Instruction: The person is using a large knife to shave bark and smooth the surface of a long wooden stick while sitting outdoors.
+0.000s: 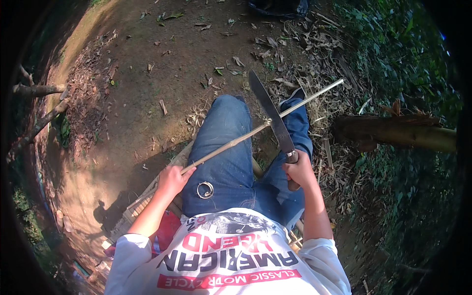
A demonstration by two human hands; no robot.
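My left hand (172, 180) is closed round the near end of a long, thin bamboo stick (227, 145). The stick slants up to the right across my jeans-clad legs, its far end beyond my right foot. In my right hand (301, 172) is the wooden handle of a machete (266, 104), its long dark blade pointing up and slightly left. Blade and stick cross over the gap between my knees, where a small pale curl shows at the blade's edge. A thin coiled strip (205, 190) lies on my left thigh.
I sit on a slatted bamboo seat (140, 202), with red cloth (168, 227) beside my left hip. Pale shavings (197, 114) and dry leaves litter the dirt. A thick log (403, 133) lies at right, near green plants. Bare branches (42, 118) stand left; a black bag-like thing (281, 7) lies ahead.
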